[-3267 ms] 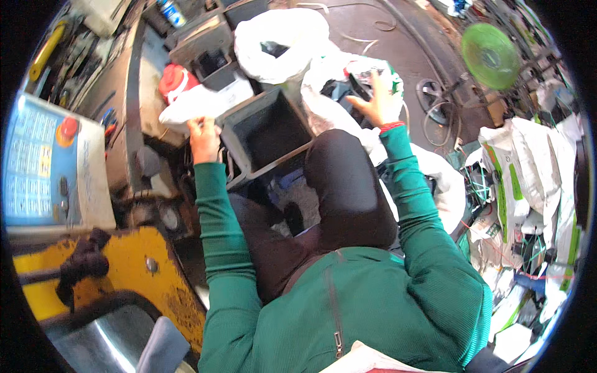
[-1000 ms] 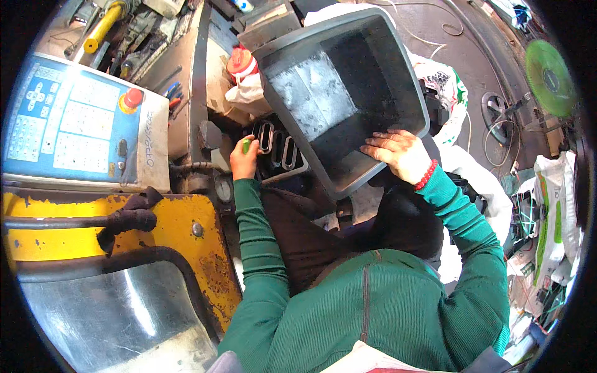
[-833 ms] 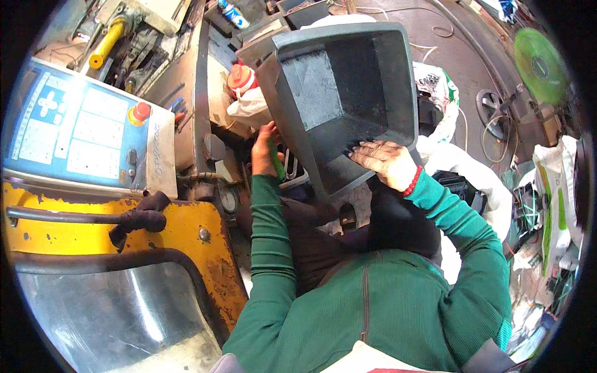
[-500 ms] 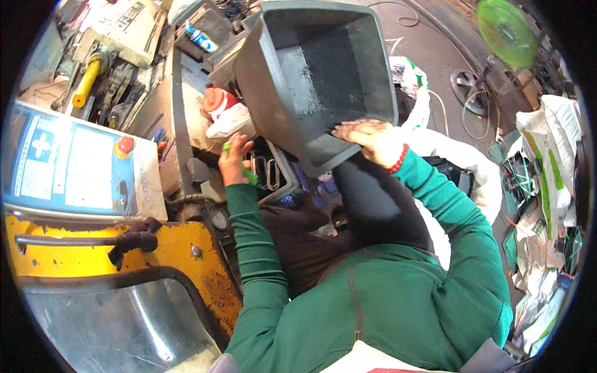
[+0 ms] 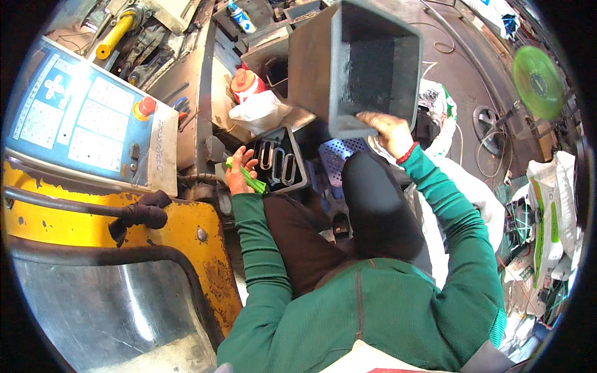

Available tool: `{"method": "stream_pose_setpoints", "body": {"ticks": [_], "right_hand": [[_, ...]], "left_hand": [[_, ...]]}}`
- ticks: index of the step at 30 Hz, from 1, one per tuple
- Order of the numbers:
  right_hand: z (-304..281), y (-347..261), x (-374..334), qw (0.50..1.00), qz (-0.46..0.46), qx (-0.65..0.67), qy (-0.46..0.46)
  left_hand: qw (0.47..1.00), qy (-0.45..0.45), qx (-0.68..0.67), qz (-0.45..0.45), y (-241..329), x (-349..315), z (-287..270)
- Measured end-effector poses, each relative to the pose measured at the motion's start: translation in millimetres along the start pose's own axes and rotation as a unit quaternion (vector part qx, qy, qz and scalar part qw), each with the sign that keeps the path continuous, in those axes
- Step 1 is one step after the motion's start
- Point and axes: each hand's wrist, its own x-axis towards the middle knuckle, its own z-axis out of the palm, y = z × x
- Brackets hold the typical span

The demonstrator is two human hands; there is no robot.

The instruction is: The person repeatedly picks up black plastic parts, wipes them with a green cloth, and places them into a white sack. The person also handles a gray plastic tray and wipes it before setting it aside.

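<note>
My right hand (image 5: 390,132) grips the near rim of a deep dark grey plastic bin (image 5: 311,68). The bin is tipped, its mouth facing right and toward me, with nothing but scuffed walls visible inside. In my left hand (image 5: 239,173) is a slim bright green object (image 5: 254,181); the fingers curl around it and hide what kind it is. Close beside that hand, a black tray (image 5: 303,175) holds several oblong metal loops (image 5: 288,168).
At left stands a machine with a blue control panel (image 5: 74,118), a red button (image 5: 145,107) and a yellow body (image 5: 193,230). A red-and-white container (image 5: 246,86) and white bag (image 5: 261,113) lie beyond the tray. A green fan (image 5: 538,82) and white sacks (image 5: 553,211) are at right.
The bin has swung right and away from the left hand, uncovering the tray of loops and a purple perforated piece. My left hand has lowered toward the tray. The whole view has shifted.
</note>
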Motion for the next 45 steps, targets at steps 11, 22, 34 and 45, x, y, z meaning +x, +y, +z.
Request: {"method": "stream_pose_setpoints", "body": {"ticks": [11, 22, 34, 45], "right_hand": [[145, 20, -2, 0.997, -0.016, 0.061, -0.041], [174, 54, -1, 0.996, -0.005, 0.070, -0.062], [177, 75, -25, 0.988, -0.045, -0.009, -0.151], [156, 70, -10, 0.992, -0.039, 0.006, -0.120]], "left_hand": [[1.000, 0.020, 0.016, 0.006, 7, -4, -12], [0.999, -0.013, 0.030, 0.001, 7, 10, -8], [0.999, -0.006, 0.039, -0.014, 5, 10, 2], [0.998, -0.007, 0.048, -0.037, 1, 11, 4]]}}
